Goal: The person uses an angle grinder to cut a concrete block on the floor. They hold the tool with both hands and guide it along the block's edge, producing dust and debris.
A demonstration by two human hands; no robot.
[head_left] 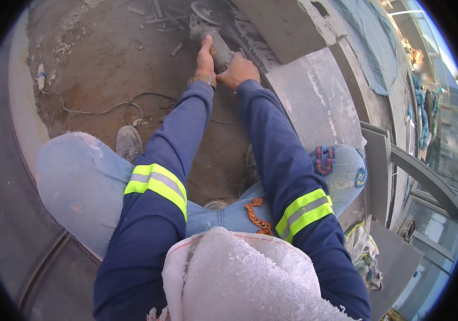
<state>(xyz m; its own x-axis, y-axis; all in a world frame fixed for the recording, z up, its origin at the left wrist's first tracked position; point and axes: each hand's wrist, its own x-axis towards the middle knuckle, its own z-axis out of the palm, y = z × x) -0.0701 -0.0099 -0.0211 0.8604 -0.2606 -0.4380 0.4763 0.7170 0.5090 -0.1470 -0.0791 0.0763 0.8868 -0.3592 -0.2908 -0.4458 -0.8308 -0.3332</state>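
Both arms reach forward, far from my body, to a dusty angle grinder (220, 49) with its round disc (206, 13) at the far end. My left hand (205, 63) is wrapped along the grinder's left side, fingers partly hidden. Round the rear of its body closes my right hand (239, 71). The disc lies beside the lower edge of a grey concrete slab (279, 24); whether it touches the slab I cannot tell.
A cable (98, 112) with a white plug-like end (41, 77) trails over the dirt floor (92, 64) at left. Broken strips (167, 20) lie at the far side. A grey flat panel (314, 96) stands close right, near a metal frame (378, 166). My shoe (129, 143) rests below the cable.
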